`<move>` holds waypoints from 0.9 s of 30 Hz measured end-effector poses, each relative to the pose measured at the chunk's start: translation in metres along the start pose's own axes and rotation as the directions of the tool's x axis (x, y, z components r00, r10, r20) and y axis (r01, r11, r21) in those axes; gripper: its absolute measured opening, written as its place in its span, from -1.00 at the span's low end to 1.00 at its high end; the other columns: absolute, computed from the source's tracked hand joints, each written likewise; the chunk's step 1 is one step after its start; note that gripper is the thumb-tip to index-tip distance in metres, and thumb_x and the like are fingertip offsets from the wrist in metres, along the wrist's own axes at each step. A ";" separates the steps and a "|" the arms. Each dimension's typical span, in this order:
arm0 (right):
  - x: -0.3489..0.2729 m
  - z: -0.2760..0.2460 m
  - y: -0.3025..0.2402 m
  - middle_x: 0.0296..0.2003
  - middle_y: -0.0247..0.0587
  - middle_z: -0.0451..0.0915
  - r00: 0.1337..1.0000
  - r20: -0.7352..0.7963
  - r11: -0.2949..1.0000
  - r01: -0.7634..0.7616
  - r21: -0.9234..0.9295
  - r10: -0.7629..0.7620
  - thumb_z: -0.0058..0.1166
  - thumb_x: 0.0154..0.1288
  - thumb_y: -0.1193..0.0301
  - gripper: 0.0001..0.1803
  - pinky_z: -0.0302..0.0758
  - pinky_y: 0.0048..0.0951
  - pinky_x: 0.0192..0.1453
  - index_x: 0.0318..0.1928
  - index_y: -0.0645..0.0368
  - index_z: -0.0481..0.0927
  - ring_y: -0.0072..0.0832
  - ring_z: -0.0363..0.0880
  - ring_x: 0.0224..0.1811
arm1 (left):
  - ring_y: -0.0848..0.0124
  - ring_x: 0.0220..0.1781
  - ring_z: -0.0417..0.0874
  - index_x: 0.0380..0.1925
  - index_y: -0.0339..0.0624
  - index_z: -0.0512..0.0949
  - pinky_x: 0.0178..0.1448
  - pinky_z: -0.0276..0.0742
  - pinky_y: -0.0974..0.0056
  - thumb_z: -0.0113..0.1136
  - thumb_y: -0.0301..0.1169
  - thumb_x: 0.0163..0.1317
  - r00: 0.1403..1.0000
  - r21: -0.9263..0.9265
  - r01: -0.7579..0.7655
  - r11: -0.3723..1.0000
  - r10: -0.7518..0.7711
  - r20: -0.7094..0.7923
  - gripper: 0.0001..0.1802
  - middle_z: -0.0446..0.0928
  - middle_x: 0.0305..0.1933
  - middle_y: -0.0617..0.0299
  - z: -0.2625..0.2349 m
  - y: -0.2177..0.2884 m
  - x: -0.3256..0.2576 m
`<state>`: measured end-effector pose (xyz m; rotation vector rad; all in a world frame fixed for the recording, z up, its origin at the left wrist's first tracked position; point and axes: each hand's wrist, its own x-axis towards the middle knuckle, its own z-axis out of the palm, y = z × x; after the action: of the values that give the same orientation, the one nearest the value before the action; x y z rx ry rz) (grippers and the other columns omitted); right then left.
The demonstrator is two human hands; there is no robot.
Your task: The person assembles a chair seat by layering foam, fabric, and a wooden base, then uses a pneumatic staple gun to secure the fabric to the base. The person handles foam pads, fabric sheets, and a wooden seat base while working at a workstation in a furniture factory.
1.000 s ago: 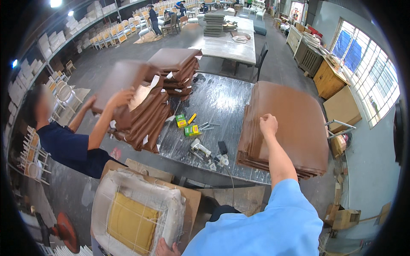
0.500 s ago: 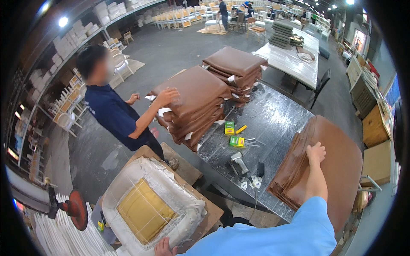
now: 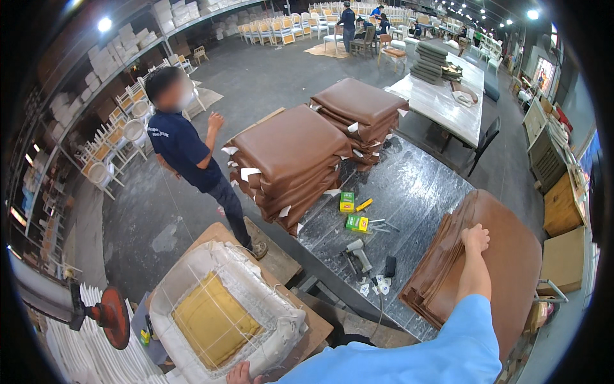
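My right hand (image 3: 475, 238), its fingers bent, grips the top brown leather piece (image 3: 505, 256) of a pile on the metal table's right end. At the lower edge, my left hand (image 3: 243, 373) is partly cut off; its visible fingers lie apart against the near rim of a padded seat (image 3: 281, 333). That seat is white and fluffy, with a yellow foam square (image 3: 214, 320) in the middle and thin strings across it. It rests on a brown board (image 3: 320, 320).
Two stacks of brown leather-covered cushions (image 3: 294, 141) stand toward the back. On the metal table (image 3: 416, 179) lie a staple gun (image 3: 359, 255), green-yellow boxes (image 3: 357, 223), a yellow cutter (image 3: 364, 205) and a black object (image 3: 390, 265). A co-worker (image 3: 185, 141) stands left; a red round part (image 3: 115, 318) juts in lower left.
The co-worker has lifted a hand off the nearer cushion stack and stands more upright, arm bent. My view has tilted slightly; both my hands stay in about the same places.
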<state>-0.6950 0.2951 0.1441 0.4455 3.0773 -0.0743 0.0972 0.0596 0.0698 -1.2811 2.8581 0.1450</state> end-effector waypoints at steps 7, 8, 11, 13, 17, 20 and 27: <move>0.013 0.003 0.003 0.42 0.19 0.55 0.998 0.043 0.999 0.045 0.005 -0.045 0.07 0.56 0.17 -0.46 0.58 0.17 0.48 0.40 0.16 0.63 0.15 0.58 0.46 | -0.15 0.42 0.66 0.57 0.01 0.52 0.40 0.56 -0.31 0.49 0.16 0.31 1.000 0.004 0.003 1.000 -0.003 0.018 -0.09 0.62 0.48 -0.03 -0.003 0.000 0.005; 0.018 -0.001 0.007 0.42 0.20 0.55 0.998 0.034 0.999 0.046 0.003 -0.046 0.08 0.56 0.18 -0.47 0.59 0.16 0.48 0.39 0.16 0.63 0.15 0.59 0.45 | -0.16 0.42 0.66 0.58 0.03 0.52 0.40 0.56 -0.32 0.47 0.16 0.33 1.000 -0.003 -0.004 1.000 0.004 0.004 -0.11 0.62 0.49 -0.04 0.001 0.000 0.008; 0.022 -0.005 0.007 0.41 0.23 0.56 0.997 0.038 0.997 0.071 -0.005 -0.071 0.11 0.55 0.21 -0.49 0.62 0.12 0.48 0.37 0.18 0.65 0.16 0.62 0.43 | -0.20 0.38 0.69 0.55 0.11 0.57 0.38 0.57 -0.35 0.38 0.04 0.41 0.997 -0.010 -0.001 1.000 0.000 -0.073 -0.26 0.65 0.46 -0.07 0.010 0.002 0.006; 0.012 0.002 -0.006 0.42 0.24 0.57 0.990 0.066 0.993 0.121 -0.003 -0.121 0.14 0.53 0.24 -0.50 0.62 0.08 0.49 0.36 0.18 0.67 0.15 0.63 0.43 | -0.19 0.35 0.70 0.54 0.13 0.58 0.37 0.59 -0.33 0.36 -0.03 0.41 0.999 0.033 0.016 0.999 -0.015 -0.033 -0.30 0.66 0.44 -0.06 0.005 -0.002 -0.001; 0.019 -0.004 -0.005 0.32 0.27 0.68 0.976 0.060 0.974 0.216 -0.075 -0.212 0.17 0.51 0.28 -0.54 0.66 0.01 0.46 0.28 0.26 0.72 0.15 0.71 0.38 | -0.15 0.29 0.71 0.52 0.15 0.59 0.36 0.61 -0.28 0.35 -0.08 0.39 1.000 0.047 -0.002 0.999 0.003 -0.008 -0.31 0.66 0.43 0.01 0.009 -0.005 0.004; 0.028 -0.012 -0.001 0.19 0.31 0.78 0.954 0.034 0.944 0.298 -0.138 -0.297 0.16 0.49 0.30 -0.60 0.72 0.00 0.37 0.13 0.32 0.81 0.13 0.79 0.28 | -0.08 0.32 0.68 0.50 0.14 0.59 0.41 0.58 -0.22 0.35 -0.04 0.39 0.998 0.045 0.007 0.999 -0.004 -0.069 -0.32 0.63 0.47 0.10 0.010 -0.001 0.007; 0.037 -0.007 0.012 0.20 0.46 0.73 0.959 0.074 0.962 0.271 0.041 -0.273 0.03 0.42 0.29 -0.49 0.60 0.12 0.44 0.14 0.42 0.77 0.28 0.71 0.33 | -0.03 0.35 0.69 0.32 -0.05 0.65 0.39 0.56 -0.18 0.57 0.27 0.11 1.000 -0.050 0.007 0.999 -0.007 -0.013 -0.10 0.68 0.37 0.07 -0.018 -0.002 -0.002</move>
<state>-0.7274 0.3179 0.1494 0.0151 3.0404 -0.1413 0.1006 0.0586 0.0875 -1.3050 2.8784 0.2102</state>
